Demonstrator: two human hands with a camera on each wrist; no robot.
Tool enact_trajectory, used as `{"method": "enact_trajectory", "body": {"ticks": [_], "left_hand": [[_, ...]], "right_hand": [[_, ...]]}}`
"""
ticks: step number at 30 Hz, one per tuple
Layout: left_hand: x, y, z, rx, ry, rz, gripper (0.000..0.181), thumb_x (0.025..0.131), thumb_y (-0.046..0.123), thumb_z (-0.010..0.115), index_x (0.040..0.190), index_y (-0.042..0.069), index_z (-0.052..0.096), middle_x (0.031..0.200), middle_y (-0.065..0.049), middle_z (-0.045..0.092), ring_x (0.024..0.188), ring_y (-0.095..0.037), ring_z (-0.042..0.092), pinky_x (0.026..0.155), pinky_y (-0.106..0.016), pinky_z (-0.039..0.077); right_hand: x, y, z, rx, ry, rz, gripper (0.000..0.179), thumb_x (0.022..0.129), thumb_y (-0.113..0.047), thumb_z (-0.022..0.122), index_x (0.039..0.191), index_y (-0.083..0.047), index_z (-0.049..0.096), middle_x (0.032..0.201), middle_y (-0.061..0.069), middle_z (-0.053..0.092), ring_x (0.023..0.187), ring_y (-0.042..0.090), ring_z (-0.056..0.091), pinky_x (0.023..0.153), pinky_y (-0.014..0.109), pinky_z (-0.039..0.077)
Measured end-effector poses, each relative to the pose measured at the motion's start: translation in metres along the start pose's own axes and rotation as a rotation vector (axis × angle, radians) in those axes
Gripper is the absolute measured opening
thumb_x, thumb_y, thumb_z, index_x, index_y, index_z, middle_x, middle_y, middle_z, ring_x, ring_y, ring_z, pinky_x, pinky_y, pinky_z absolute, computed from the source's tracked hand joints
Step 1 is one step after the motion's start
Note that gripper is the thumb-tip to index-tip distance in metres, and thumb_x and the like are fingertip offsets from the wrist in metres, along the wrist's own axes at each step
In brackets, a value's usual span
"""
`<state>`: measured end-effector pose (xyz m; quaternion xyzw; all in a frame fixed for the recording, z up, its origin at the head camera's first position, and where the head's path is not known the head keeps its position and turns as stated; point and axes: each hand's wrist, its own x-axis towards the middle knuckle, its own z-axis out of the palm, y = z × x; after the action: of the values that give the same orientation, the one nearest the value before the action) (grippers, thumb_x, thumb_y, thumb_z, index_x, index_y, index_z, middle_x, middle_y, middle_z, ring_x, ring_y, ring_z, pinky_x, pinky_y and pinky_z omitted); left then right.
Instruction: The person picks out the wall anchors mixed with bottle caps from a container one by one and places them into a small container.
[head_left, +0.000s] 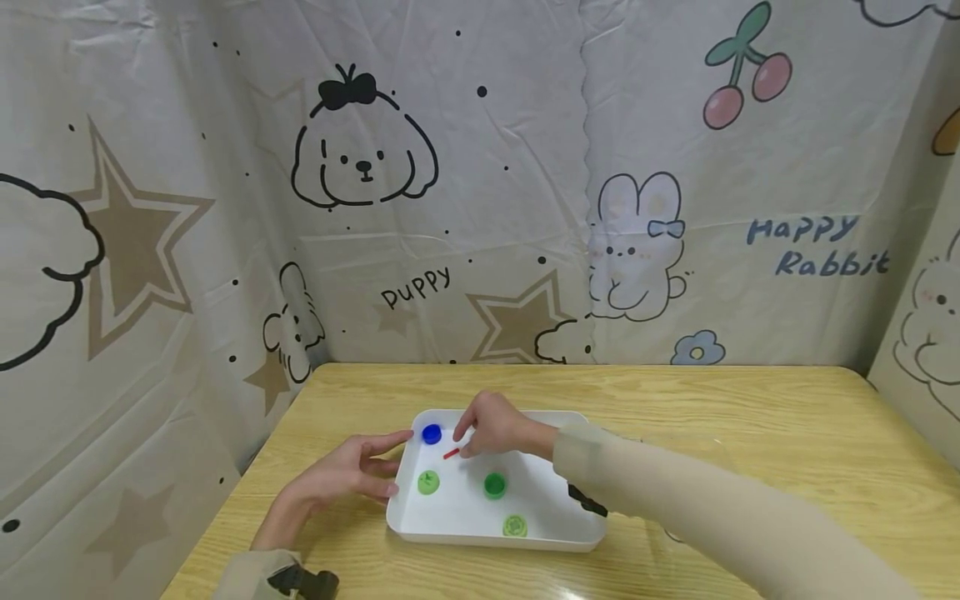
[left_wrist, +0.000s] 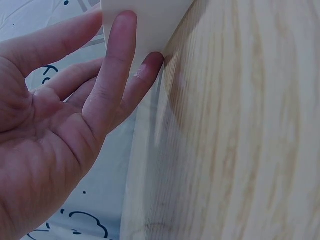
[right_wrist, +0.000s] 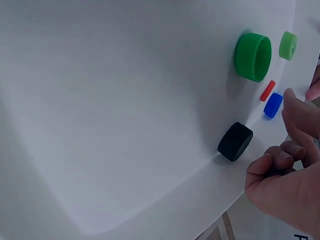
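Note:
My left hand [head_left: 348,471] touches the left wall of a shallow white tray [head_left: 457,537], its fingers spread and mostly straight. Over the tray's far left part, my right hand [head_left: 495,425] reaches down with thumb and index finger apart, the other fingers curled. A small red stick [head_left: 451,454] lies on the tray floor near the thumb tip. Just beyond the fingers is a blue bottle cap [head_left: 431,434]. The right wrist view also shows a black cap [right_wrist: 235,142] beside this hand, hidden in the head view. A hollow green cap [head_left: 495,486] sits nearer the tray's middle.
Two light green caps are in the tray, one light green cap [head_left: 428,482] at the left and another light green cap [head_left: 515,526] at the near side. The tray stands on a wooden table [head_left: 360,392]. A printed curtain [head_left: 517,233] hangs behind the table.

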<state>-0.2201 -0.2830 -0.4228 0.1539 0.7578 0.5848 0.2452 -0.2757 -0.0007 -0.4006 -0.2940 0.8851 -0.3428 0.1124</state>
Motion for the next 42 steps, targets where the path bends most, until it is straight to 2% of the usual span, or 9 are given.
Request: {"method": "enact_trajectory", "body": {"ticks": [5, 14, 24, 30, 37, 42], "left_hand": [[0.000, 0.000, 0.000, -0.002, -0.006, 0.003, 0.088, 0.088, -0.002, 0.078, 0.163, -0.004, 0.031, 0.166, -0.030, 0.026, 0.143, -0.050, 0.044, 0.091, -0.048, 0.060], [0.001, -0.001, 0.001, 0.000, 0.003, -0.001, 0.088, 0.087, -0.003, 0.078, 0.162, -0.003, 0.032, 0.167, -0.029, 0.025, 0.143, -0.049, 0.044, 0.091, -0.046, 0.060], [0.002, 0.001, 0.001, 0.006, 0.011, -0.012, 0.088, 0.087, -0.002, 0.079, 0.162, -0.002, 0.034, 0.166, -0.028, 0.029, 0.141, -0.048, 0.047, 0.092, -0.045, 0.060], [0.002, 0.001, 0.001, 0.021, 0.014, -0.004, 0.088, 0.087, -0.001, 0.079, 0.162, -0.002, 0.034, 0.166, -0.028, 0.029, 0.141, -0.049, 0.047, 0.090, -0.045, 0.060], [0.001, -0.001, 0.000, 0.013, -0.001, 0.006, 0.088, 0.087, -0.003, 0.078, 0.162, -0.004, 0.033, 0.166, -0.029, 0.028, 0.141, -0.049, 0.047, 0.089, -0.046, 0.060], [0.001, -0.001, 0.000, 0.017, 0.003, 0.005, 0.087, 0.088, -0.003, 0.078, 0.162, -0.004, 0.033, 0.166, -0.029, 0.028, 0.141, -0.050, 0.047, 0.089, -0.046, 0.060]], "right_hand": [[0.003, -0.002, 0.003, -0.014, -0.005, 0.008, 0.013, 0.081, -0.001, 0.090, 0.093, -0.004, 0.085, 0.092, 0.004, 0.077, 0.075, 0.011, 0.053, 0.066, 0.024, 0.045], [0.003, -0.005, 0.008, 0.002, -0.006, 0.062, 0.012, 0.081, 0.002, 0.088, 0.091, -0.004, 0.085, 0.090, 0.003, 0.076, 0.073, 0.012, 0.054, 0.064, 0.024, 0.045], [0.005, -0.003, 0.014, -0.062, -0.021, 0.102, 0.014, 0.080, 0.000, 0.090, 0.091, -0.007, 0.086, 0.093, 0.001, 0.077, 0.085, 0.013, 0.057, 0.078, 0.029, 0.051], [0.003, -0.005, 0.016, -0.065, -0.029, 0.120, 0.010, 0.081, 0.000, 0.089, 0.086, -0.008, 0.085, 0.089, -0.001, 0.075, 0.081, 0.013, 0.058, 0.075, 0.029, 0.051], [0.001, -0.008, 0.017, -0.050, -0.036, 0.066, 0.012, 0.079, 0.003, 0.089, 0.082, -0.008, 0.084, 0.082, -0.002, 0.073, 0.075, 0.012, 0.057, 0.067, 0.026, 0.049], [0.005, -0.007, 0.016, -0.056, -0.034, 0.005, 0.022, 0.077, 0.005, 0.090, 0.095, -0.006, 0.086, 0.101, 0.005, 0.080, 0.080, 0.012, 0.057, 0.069, 0.025, 0.049]]}}
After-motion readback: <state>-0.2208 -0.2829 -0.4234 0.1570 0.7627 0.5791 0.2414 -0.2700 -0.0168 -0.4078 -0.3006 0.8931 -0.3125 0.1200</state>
